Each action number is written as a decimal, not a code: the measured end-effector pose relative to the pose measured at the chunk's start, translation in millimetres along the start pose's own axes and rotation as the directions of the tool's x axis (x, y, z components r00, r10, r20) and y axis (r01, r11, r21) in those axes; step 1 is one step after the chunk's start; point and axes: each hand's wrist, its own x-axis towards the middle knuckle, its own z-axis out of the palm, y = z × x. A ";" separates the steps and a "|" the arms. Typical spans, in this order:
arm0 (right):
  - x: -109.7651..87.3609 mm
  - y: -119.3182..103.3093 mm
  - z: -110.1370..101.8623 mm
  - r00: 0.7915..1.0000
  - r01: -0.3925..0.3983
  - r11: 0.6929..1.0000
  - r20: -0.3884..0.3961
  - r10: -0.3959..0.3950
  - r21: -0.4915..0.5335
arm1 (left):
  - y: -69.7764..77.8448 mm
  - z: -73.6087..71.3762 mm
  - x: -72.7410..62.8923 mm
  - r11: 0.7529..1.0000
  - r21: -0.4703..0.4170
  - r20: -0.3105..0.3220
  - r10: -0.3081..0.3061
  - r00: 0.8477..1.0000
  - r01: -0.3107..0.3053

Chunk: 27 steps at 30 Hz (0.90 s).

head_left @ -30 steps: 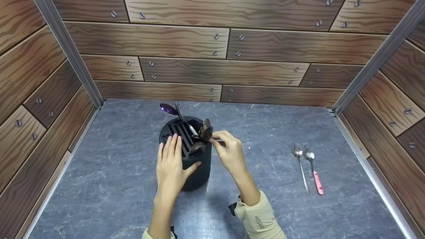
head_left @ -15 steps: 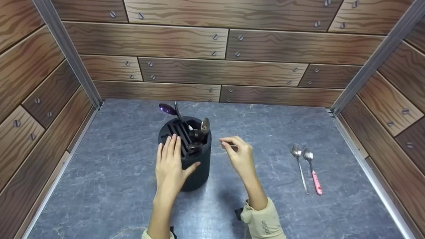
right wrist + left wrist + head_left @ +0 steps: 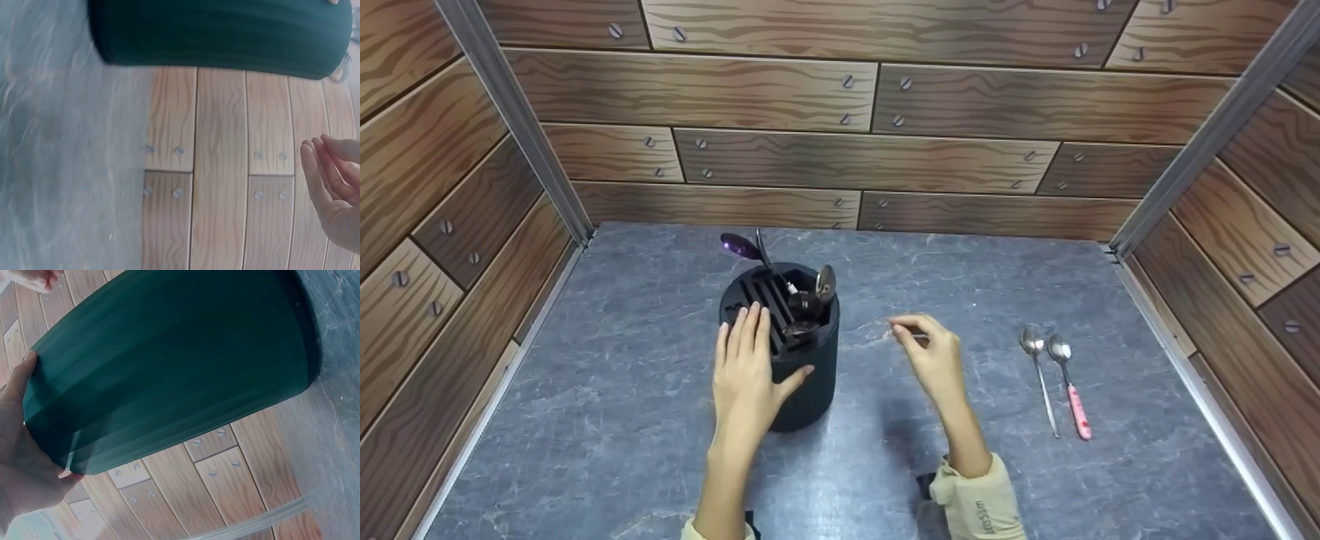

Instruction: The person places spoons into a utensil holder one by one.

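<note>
A dark, ribbed cylindrical utensil holder [image 3: 806, 397] stands upright on the table, with slots and a larger compartment in its top. My left hand [image 3: 746, 375] rests on it, straight fingers over the slotted top and thumb against the side; the left wrist view shows this hand [image 3: 28, 433] at the upper end. Several spoons stick out, among them a dark one with a purple sheen [image 3: 741, 246] leaning back left and a metal spoon [image 3: 825, 283] at the right rim. To the holder's right, my right hand [image 3: 934, 356] hovers with nothing in it, fingertips loosely curled near the thumb.
On the right of the grey marbled table [image 3: 660, 465] lie a metal spoon [image 3: 1041, 375] and, beside it, a spoon with a pink handle [image 3: 1077, 412]. Wood-patterned walls [image 3: 780, 161] enclose the table at the back and both sides.
The right hand has let go of a spoon at the holder's right rim and moved away to the right. That spoon now sits lower in the compartment. The left hand has stayed in place.
</note>
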 end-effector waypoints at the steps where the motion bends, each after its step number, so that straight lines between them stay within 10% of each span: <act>1: 0.0 7.7 -1.8 1.000 -0.005 1.000 -0.006 0.005 -0.018 | 0.1 -0.2 0.0 1.000 -0.001 -0.002 0.001 1.000 -0.001; 27: -13.5 83.7 -79.0 0.970 -0.203 0.931 -0.195 0.148 -0.303 | 0.3 -0.3 -0.2 1.000 0.007 0.009 -0.001 1.000 0.001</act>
